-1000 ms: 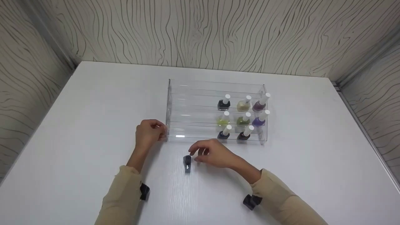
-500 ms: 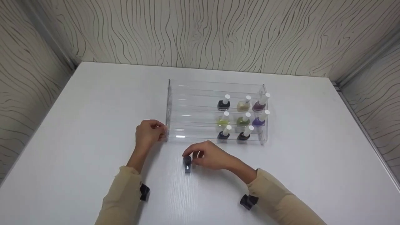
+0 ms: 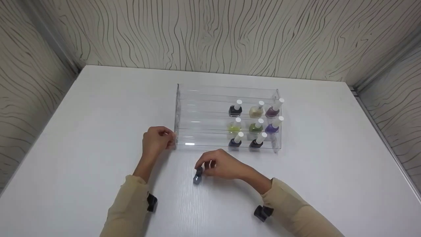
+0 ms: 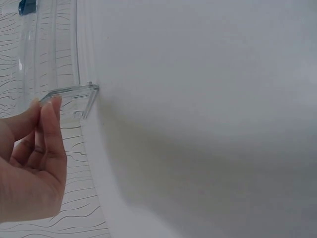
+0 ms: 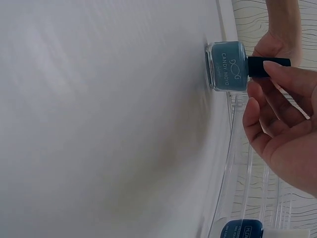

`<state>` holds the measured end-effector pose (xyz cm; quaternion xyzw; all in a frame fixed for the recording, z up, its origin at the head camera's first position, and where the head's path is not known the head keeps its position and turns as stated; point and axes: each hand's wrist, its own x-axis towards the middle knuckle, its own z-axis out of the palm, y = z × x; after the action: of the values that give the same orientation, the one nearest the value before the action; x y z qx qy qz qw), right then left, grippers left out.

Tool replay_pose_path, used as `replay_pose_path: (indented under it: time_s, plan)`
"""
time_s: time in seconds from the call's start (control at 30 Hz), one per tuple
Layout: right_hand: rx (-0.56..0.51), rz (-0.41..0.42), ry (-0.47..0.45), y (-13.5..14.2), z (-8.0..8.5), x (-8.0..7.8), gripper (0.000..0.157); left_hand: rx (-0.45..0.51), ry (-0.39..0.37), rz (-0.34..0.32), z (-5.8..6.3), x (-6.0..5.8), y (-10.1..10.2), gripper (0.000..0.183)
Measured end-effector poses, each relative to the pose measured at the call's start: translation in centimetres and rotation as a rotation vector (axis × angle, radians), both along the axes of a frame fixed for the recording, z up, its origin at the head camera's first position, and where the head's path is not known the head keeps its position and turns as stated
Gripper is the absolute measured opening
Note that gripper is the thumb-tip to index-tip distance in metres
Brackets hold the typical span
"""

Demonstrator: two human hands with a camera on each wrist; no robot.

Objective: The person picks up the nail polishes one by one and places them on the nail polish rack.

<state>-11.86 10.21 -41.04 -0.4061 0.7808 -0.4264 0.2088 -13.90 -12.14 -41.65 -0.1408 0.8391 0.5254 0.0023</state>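
In the head view my right hand (image 3: 223, 164) pinches the black cap of a nail polish bottle (image 3: 197, 179) in front of the rack. The right wrist view shows the bottle's grey-blue glass body (image 5: 228, 67) with white lettering, and thumb and fingers on its cap (image 5: 258, 66). In the head view the bottle leans slightly. My left hand (image 3: 157, 141) holds the near left corner of a clear acrylic tiered rack (image 3: 204, 137). Seen from the left wrist, thumb and fingertips pinch the rack's edge (image 4: 69, 91).
Several white-capped nail polish bottles stand on the rack's right half, among them a yellow one (image 3: 234, 127), a green one (image 3: 256, 127) and a purple one (image 3: 272, 127). The white table (image 3: 98, 108) meets a wood-grain patterned wall (image 3: 197, 36) behind.
My right hand has moved left to the nail polish bottle and taken its cap between the fingers. The bottle has gone from upright to slightly tilted. The left hand stays put on the rack.
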Motion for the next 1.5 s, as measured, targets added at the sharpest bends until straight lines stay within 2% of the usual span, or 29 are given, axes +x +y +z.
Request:
replay_pose_path:
  time_s: [0.6,0.97,1.27,1.5]
  plan:
    - [0.014,-0.044,-0.051,0.2,-0.6,0.2,0.019,-0.002,-0.011,0.009,-0.1,-0.1,0.1,0.008]
    - [0.01,-0.053,-0.022,0.3,-0.4,0.2,0.018,-0.003,0.005,-0.002,0.0,-0.1,0.0,0.007]
    - [-0.019,-0.076,0.009,1.2,0.2,0.1,0.016,-0.019,0.009,0.018,0.0,-0.1,0.0,0.007]
    - [-0.02,-0.097,0.038,2.1,1.3,-0.2,0.016,-0.008,-0.003,0.009,-0.1,-0.2,-0.1,0.007]
